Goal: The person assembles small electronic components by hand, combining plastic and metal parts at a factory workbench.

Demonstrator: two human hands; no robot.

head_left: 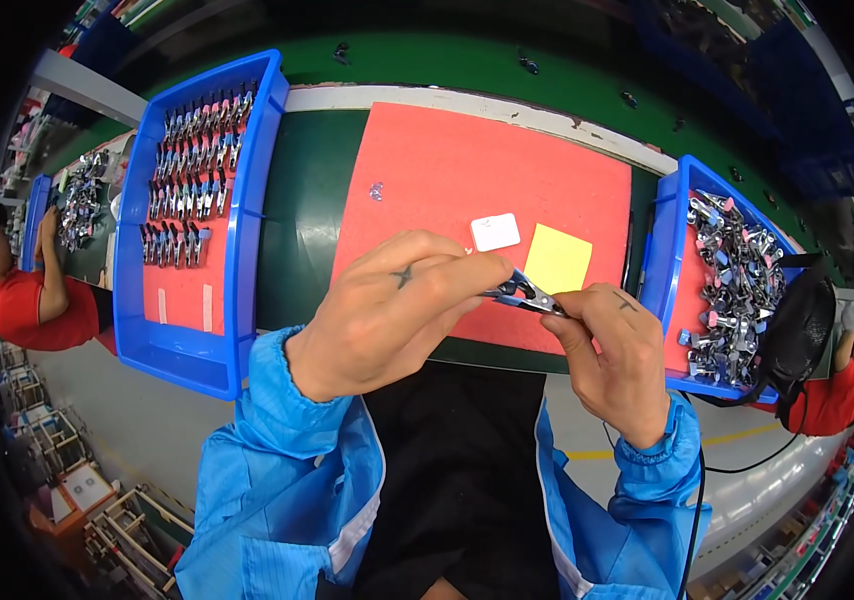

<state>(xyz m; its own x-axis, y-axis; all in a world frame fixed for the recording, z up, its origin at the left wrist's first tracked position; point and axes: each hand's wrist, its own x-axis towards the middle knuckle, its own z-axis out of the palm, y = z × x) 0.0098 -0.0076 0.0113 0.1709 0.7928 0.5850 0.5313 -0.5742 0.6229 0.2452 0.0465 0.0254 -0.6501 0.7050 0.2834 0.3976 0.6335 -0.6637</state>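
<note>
**Blue jacket [277,510] nearest cam; clip [527,294] pinched btwn L hand [392,310] & R hand [615,350]**

Clip is over nr part of red mat [427,150]. L hand grasps its darker end; R hand has the silver end btwn thumb & index. Two-ended hold prob. keeps it steady & in plain sight; how hard each squeezes, can't tell. Mat prob. makes small stuff easy to spot, e.g. shiny bits [376,191], upper L. White block [495,232] & yellow pad [559,258] lie just beyond the clip, apparently for easy reach.

L bin [182,365] has clip rows [192,150], likely lined up for quick counting; pale strips [162,306] lie nearer the wearer. R bin [665,265] has loose clips [732,290] heaped any which way, seemingly since order doesn't matter there.
</note>
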